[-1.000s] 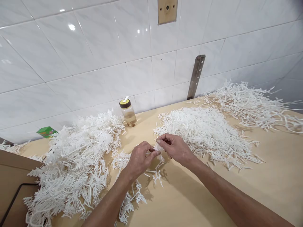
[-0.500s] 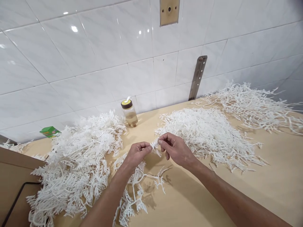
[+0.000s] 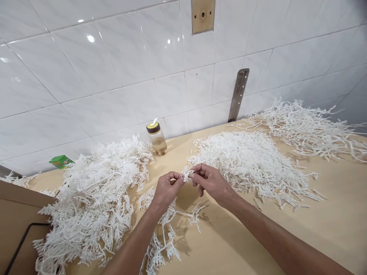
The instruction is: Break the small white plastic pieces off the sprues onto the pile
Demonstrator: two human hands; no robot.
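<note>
Between my two hands, above the middle of the table, is a small white branched plastic-looking piece (image 3: 187, 174). My left hand (image 3: 169, 188) pinches its left side between thumb and forefinger. Thumb and fingers of my right hand (image 3: 208, 180) are closed on its right side. Partly behind my left forearm lie loose white branched sprigs (image 3: 164, 244) with long stems. A large heap of bushy white branched pieces (image 3: 94, 194) spreads to the left. Just beyond my right hand is a heap of short white pieces (image 3: 252, 164).
Long thin white branched strands (image 3: 312, 130) are piled at the back right. A bottle with a dark and yellow lid (image 3: 157, 139) stands near the tiled wall, left of a metal bracket (image 3: 239, 95). A green box (image 3: 61, 161) and a brown cardboard box (image 3: 23, 214) are on the left.
The small white piece has turned and risen slightly between my fingers. My right hand has shifted a little to the left; the heaps look the same.
</note>
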